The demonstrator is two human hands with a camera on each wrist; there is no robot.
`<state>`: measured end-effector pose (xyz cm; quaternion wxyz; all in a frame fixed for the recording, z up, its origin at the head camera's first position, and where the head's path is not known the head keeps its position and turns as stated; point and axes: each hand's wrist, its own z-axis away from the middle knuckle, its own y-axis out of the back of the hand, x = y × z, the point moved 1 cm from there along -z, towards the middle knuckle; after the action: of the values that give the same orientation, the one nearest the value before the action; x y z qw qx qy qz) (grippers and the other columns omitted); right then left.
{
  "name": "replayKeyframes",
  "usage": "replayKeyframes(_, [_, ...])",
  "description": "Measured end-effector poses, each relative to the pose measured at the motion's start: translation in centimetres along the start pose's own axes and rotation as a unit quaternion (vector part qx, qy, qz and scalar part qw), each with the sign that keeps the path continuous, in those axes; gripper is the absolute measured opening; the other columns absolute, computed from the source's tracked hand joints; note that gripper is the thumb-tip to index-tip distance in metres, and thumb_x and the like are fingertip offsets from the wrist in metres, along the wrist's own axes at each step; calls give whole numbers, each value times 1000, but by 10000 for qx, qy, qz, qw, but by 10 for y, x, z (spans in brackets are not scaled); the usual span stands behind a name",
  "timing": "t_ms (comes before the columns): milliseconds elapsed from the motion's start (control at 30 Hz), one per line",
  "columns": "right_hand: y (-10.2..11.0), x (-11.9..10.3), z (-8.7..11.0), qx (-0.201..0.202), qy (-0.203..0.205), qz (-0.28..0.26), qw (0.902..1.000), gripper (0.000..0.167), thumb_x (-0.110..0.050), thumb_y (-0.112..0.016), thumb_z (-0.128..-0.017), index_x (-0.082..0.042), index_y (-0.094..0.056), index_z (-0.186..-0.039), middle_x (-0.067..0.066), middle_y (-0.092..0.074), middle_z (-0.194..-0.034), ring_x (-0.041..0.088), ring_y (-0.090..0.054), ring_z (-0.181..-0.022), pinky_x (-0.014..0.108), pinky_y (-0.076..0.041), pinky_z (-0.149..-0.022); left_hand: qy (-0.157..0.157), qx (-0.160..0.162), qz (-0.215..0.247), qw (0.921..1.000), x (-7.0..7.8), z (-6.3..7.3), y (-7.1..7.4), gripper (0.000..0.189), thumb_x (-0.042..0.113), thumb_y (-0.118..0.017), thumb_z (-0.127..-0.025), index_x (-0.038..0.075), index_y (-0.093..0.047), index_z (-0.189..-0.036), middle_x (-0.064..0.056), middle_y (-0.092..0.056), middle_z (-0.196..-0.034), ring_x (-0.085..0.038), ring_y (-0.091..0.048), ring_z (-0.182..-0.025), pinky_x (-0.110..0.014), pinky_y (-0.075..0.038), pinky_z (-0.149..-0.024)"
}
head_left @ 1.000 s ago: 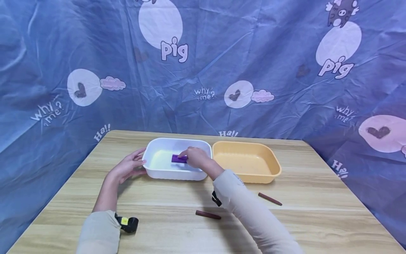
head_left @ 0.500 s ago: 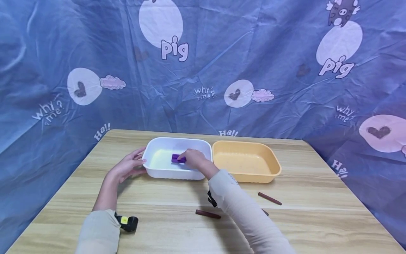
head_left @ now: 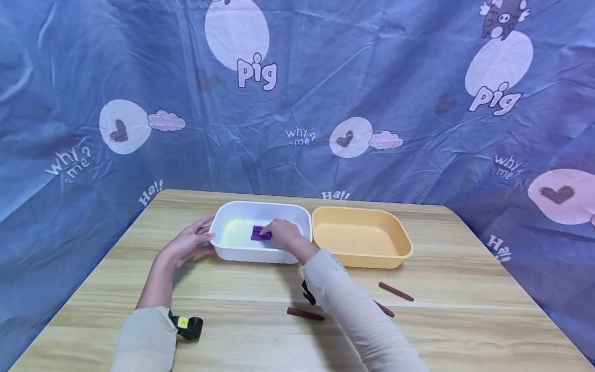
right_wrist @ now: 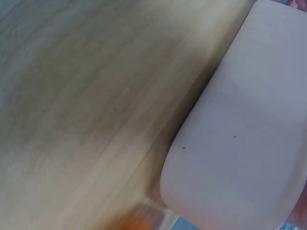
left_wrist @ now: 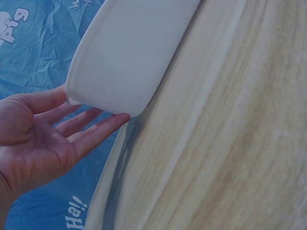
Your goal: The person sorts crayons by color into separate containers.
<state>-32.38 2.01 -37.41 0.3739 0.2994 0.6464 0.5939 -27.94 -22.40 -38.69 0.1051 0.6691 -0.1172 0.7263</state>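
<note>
A white plastic bin point(head_left: 260, 255) stands on the table. My left hand point(head_left: 188, 244) steadies its left end, thumb at the rim and the other fingers nearly straight against the outer wall, as the left wrist view shows. Several purple crayons point(head_left: 257, 233) lie side by side on the bin floor. My right hand point(head_left: 285, 235) reaches in over the near right rim, fingers bent down, and grips at their right ends; the fingertips are partly hidden. In the right wrist view the bin's outer wall point(right_wrist: 240, 120) hides nearly all of this hand.
A yellow bin point(head_left: 367, 258) touches the white one on its right. Brown crayons lie in front on the wooden table point(head_left: 241, 336): one left of the right sleeve point(head_left: 305, 313), one partly behind it point(head_left: 385, 309), one further right point(head_left: 396, 291). A blue printed cloth point(head_left: 297, 103) hangs behind.
My right hand and forearm have shifted slightly left, uncovering a brown crayon beside the sleeve. The purple crayons show more separate rows. The left hand stays put.
</note>
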Motion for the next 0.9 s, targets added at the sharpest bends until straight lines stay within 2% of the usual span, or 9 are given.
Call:
replayKeyframes(300, [-2, 4, 2, 225, -152, -281, 9992, 44, 6, -55, -79, -22, -70, -109, 6, -63, -112, 22, -57, -102, 34, -51, -81, -22, -56, 13, 10000, -2, -1, -1, 66, -4, -39, -94, -2, 2, -145, -34, -8, -144, -48, -22, -126, -50, -42, -93])
replayKeyframes(433, [2, 5, 5, 453, -75, -401, 9981, 44, 7, -55, -78, -20, -70, -109, 6, -64, -102, 20, -59, -94, 31, -51, -77, -13, -65, 11, 10000, -2, -1, -2, 65, -5, -38, -94, -2, 2, -145, -34, -8, -144, -48, -22, -126, -50, -42, -93])
replayKeyframes(567, [13, 5, 12, 737, 176, -446, 9961, 39, 6, -58, -77, -16, -70, -108, 4, -62, -87, 17, -58, -79, 27, -50, -65, 19, -41, -29, 10000, -1, -1, -3, 66, -3, -40, -94, -1, 2, -145, -33, -8, -144, -48, -22, -126, -49, -42, -93])
replayKeyframes(667, [25, 5, 19, 968, 407, -423, 9936, 36, 4, -61, -77, -14, -69, -108, 4, -62, -83, 16, -58, -75, 26, -48, -60, 24, -16, -68, 10000, 0, -1, -2, 66, -3, -40, -94, -2, 2, -145, -33, -8, -144, -48, -23, -126, -49, -42, -93])
replayKeyframes(767, [37, 7, 28, 1221, 645, -368, 9897, 36, 3, -64, -76, -12, -69, -108, 5, -63, -83, 17, -58, -75, 28, -48, -63, 8, 13, -106, 9999, 1, 0, -1, 66, -3, -40, -94, -2, 2, -145, -33, -8, -144, -48, -23, -126, -49, -42, -93])
replayKeyframes(900, [49, 15, 44, 1369, 653, -595, 9866, 34, 2, -66, -77, -11, -68, -109, 7, -63, -86, 19, -58, -77, 30, -49, -66, 23, 70, -191, 9998, 3, 0, -2, 66, -4, -40, -94, -2, 1, -145, -34, -9, -143, -48, -23, -126, -49, -42, -93])
